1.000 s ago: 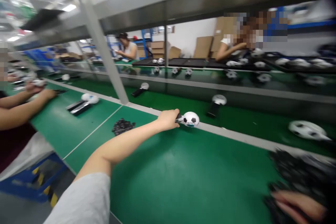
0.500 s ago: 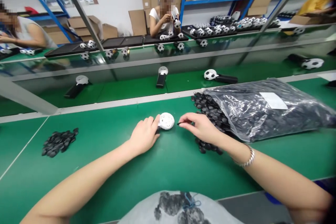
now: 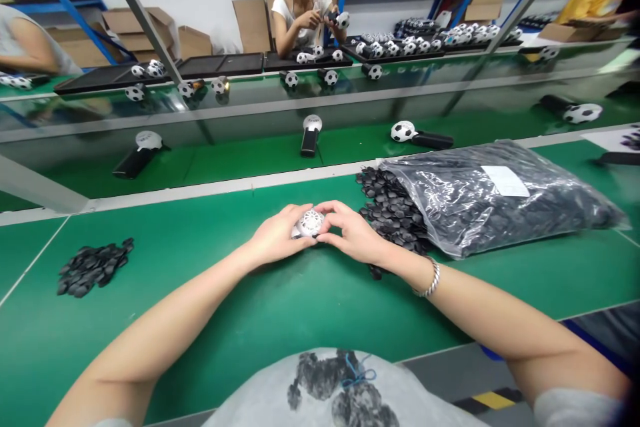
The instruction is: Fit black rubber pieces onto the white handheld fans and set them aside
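Observation:
A white, round, ball-like handheld fan (image 3: pixel 311 222) with an openwork grille on its face is between my two hands, just above or on the green tabletop. My left hand (image 3: pixel 276 233) wraps round its left side, thumb in front. At the right edge of the fan, the fingers and thumb of my right hand (image 3: pixel 350 230) close on it. Any small black piece in those fingers is hidden. Beside my right hand, a pile of small black pieces (image 3: pixel 395 210) spills from a clear plastic bag (image 3: pixel 470 203).
A smaller heap of black pieces (image 3: pixel 95 267) lies at left. Beyond the table edge, fans with black handles (image 3: pixel 310 140) lie on the green conveyor (image 3: pixel 225 160). Across it, a person (image 3: pixel 300 13) handles a football-patterned fan; black trays (image 3: pixel 220 65) stand there.
My right hand, with a small black piece in its pinch, has moved left to the fan. The fan's face is turned to show its grille, and my left hand now wraps its head.

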{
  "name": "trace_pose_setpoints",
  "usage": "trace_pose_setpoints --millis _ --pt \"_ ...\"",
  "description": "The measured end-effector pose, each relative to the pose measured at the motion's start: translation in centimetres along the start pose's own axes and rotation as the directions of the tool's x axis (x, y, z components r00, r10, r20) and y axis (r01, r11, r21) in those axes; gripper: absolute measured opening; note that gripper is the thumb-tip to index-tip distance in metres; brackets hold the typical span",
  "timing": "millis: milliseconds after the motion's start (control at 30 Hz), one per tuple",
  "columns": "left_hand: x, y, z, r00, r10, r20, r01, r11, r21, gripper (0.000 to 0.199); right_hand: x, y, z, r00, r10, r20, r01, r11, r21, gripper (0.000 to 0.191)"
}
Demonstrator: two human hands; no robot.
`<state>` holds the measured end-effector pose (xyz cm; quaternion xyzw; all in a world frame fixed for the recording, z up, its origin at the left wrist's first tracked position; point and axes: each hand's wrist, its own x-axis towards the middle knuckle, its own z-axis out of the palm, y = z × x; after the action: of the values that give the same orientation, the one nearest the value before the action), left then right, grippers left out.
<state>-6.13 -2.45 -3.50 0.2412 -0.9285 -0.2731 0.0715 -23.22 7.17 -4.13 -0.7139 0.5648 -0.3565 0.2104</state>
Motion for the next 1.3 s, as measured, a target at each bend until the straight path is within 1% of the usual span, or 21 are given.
trace_pose_setpoints --millis 200,400,633,700,733,800,867,933,1000,1067,1133,1233,1300 --pt "-0.2 0.4 0.2 0.999 -0.045 -0.030 0.045 0.999 -0.005 0.060 0.7 0.5 0.2 0.998 0.049 -0.043 -0.045 0.993 0.106 0.019" --pt "0.0 0.4 0.1 0.997 -0.065 -0.029 0.064 0.998 -0.010 0.060 0.6 1.0 0.5 0.992 0.123 -0.036 -0.112 0.969 0.220 0.031" --pt "0.3 0.2 0.2 0.997 -0.059 -0.047 0.056 0.997 -0.060 0.056 0.1 1.3 1.6 0.990 0.123 -0.076 -0.093 0.945 0.313 0.033" --pt "0.3 0.3 0.2 0.997 -0.062 -0.036 0.060 0.996 -0.059 0.056 0.1 1.4 1.1 0.991 0.121 -0.059 -0.097 0.945 0.312 0.033" --pt "0.2 0.3 0.2 0.998 -0.064 -0.029 0.063 0.997 -0.048 0.058 0.1 1.5 0.5 0.993 0.112 -0.042 -0.095 0.951 0.295 0.032" --pt "0.1 0.3 0.2 0.997 -0.074 -0.015 0.074 0.997 -0.002 0.061 -0.3 2.0 -1.3 0.994 0.100 -0.035 -0.092 0.979 0.184 0.025" --pt "0.1 0.2 0.0 0.996 -0.090 -0.002 0.090 0.994 0.057 0.064 -0.9 2.8 -3.7 0.990 0.117 -0.079 -0.121 0.991 -0.048 0.016" --pt "0.3 0.0 -0.1 0.996 -0.086 -0.010 0.087 0.990 0.114 0.063 -1.6 3.9 -5.7 0.981 0.162 -0.106 -0.187 0.932 -0.309 0.013" --pt "0.7 -0.3 -0.3 0.998 -0.052 -0.029 0.056 0.986 0.159 0.060 -2.1 4.9 -6.9 0.981 0.188 -0.053 -0.189 0.845 -0.500 0.014" --pt "1.2 -0.7 -0.4 0.999 -0.002 -0.038 0.009 0.980 0.197 0.059 -2.4 5.6 -7.0 0.983 0.182 0.037 -0.117 0.763 -0.636 0.016" --pt "1.6 -1.0 -0.6 0.999 0.018 -0.043 -0.007 0.973 0.231 0.060 -2.3 5.9 -6.5 0.980 0.154 0.127 -0.013 0.685 -0.728 0.019" --pt "1.8 -1.2 -0.6 0.997 0.005 -0.077 0.018 0.957 0.290 0.061 -1.9 5.8 -5.8 0.967 0.103 0.235 0.131 0.589 -0.797 0.021" --pt "1.8 -1.3 -0.7 0.996 0.004 -0.088 0.023 0.951 0.307 0.062 -1.6 5.6 -5.6 0.965 0.088 0.248 0.161 0.548 -0.821 0.021"
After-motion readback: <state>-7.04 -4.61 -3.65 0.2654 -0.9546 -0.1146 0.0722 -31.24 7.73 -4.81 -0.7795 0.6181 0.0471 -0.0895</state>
